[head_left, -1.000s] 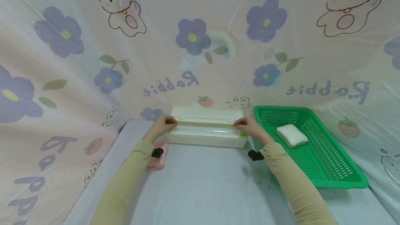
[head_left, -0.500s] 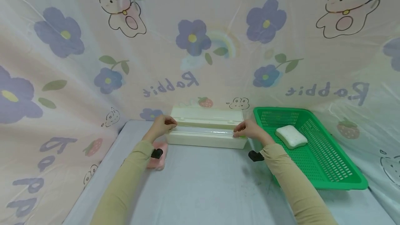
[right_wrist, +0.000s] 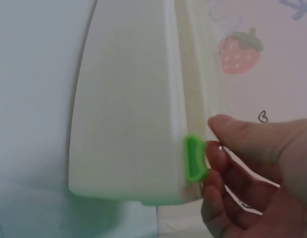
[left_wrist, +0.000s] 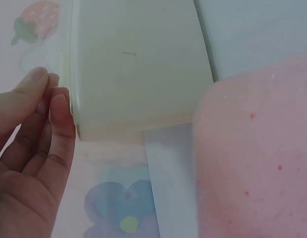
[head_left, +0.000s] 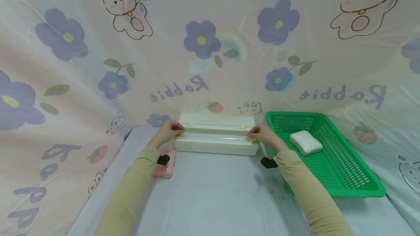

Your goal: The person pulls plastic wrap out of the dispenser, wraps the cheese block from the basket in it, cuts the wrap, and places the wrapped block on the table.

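A white cling film dispenser (head_left: 216, 147) lies across the back of the table, its lid (head_left: 218, 120) raised behind it. Clear cling film (head_left: 214, 136) shows along the opening between my hands. My left hand (head_left: 167, 133) pinches the film at the left end, thumb against fingertips. At the right end my right hand (head_left: 264, 134) pinches it likewise, close to the green slide cutter (right_wrist: 195, 158). The film is so transparent that its edges between the fingertips are hard to make out.
A green plastic basket (head_left: 357, 148) on the right holds a white wrapped block (head_left: 306, 142). A pink wrapped block (head_left: 165, 170) lies under my left wrist. A printed curtain (head_left: 229, 75) hangs right behind the dispenser.
My right hand dipped over the green slide cutter half a second ago, then moved slightly up and right, uncovering it. My left hand has barely shifted.
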Available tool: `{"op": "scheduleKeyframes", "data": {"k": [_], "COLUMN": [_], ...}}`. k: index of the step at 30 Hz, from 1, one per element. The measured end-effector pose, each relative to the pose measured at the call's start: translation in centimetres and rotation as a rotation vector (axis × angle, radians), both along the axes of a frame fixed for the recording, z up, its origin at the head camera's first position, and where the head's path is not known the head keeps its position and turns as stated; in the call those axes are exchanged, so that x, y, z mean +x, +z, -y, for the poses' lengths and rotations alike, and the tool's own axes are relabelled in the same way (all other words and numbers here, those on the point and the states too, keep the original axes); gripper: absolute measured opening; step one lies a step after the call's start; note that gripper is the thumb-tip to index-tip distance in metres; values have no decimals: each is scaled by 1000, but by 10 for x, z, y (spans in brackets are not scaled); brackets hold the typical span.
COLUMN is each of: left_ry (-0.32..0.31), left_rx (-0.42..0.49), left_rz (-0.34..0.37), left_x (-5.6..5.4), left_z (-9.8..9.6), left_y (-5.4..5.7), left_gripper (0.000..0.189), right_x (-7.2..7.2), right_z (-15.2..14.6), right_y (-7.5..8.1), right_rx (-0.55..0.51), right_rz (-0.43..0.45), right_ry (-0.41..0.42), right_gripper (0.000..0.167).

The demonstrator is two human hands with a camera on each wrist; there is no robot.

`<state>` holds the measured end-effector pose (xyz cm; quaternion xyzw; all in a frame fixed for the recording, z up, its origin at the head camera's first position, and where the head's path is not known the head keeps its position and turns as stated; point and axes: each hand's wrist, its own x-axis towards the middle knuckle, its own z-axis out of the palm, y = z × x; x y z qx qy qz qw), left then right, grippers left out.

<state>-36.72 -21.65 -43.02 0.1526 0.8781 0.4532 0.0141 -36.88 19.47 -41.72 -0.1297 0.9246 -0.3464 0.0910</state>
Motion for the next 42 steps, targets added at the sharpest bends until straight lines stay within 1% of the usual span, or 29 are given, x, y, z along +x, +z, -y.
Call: {"op": "scheduleKeyframes", "data": {"k": [2, 7, 9, 13, 16, 19, 24, 28, 30, 35, 37, 38, 39, 42], "left_ry": [-3, -16, -23, -37, -47, -54, -30, -12, -14, -17, -17, -19, -18, -19], "left_rx": [13, 37, 52, 112, 132, 132, 123, 134, 136, 113, 101, 97, 96, 112], "left_rz": [7, 5, 4, 15, 18, 16, 18, 19, 12, -6, -20, -29, -38, -59], "left_x": [-2, -4, -4, -5, -3, -2, -1, -1, 3, 17, 20, 20, 18, 9], "left_z": [1, 1, 2, 2, 3, 3, 2, 1, -1, -9, -10, -10, -9, -5], "left_y": [-1, 1, 3, 9, 14, 17, 19, 23, 29, 52, 56, 57, 55, 47], "left_gripper": [14, 14, 15, 16, 16, 17, 18, 17, 16, 12, 12, 12, 11, 11], "right_x": [0, 4, 6, 8, 7, 5, 5, 6, 7, 8, 8, 8, 8, 8], "right_z": [-1, 0, 1, 1, 1, 1, 0, 0, 0, -1, -1, -1, -1, -1], "right_y": [0, 4, 7, 12, 14, 16, 19, 21, 23, 26, 28, 28, 29, 31], "right_rx": [-9, -74, -100, -125, -135, -137, -155, -166, -165, -179, -191, -201, -209, -227], "right_rz": [-17, -15, -27, -50, -38, -22, -7, -19, -33, -72, -89, -96, -103, -122], "right_ry": [-7, -42, -46, -44, -57, -69, -65, -51, -43, -31, -21, -15, -11, 3], "right_gripper": [22, 23, 22, 21, 22, 24, 26, 26, 27, 28, 28, 28, 29, 28]}}
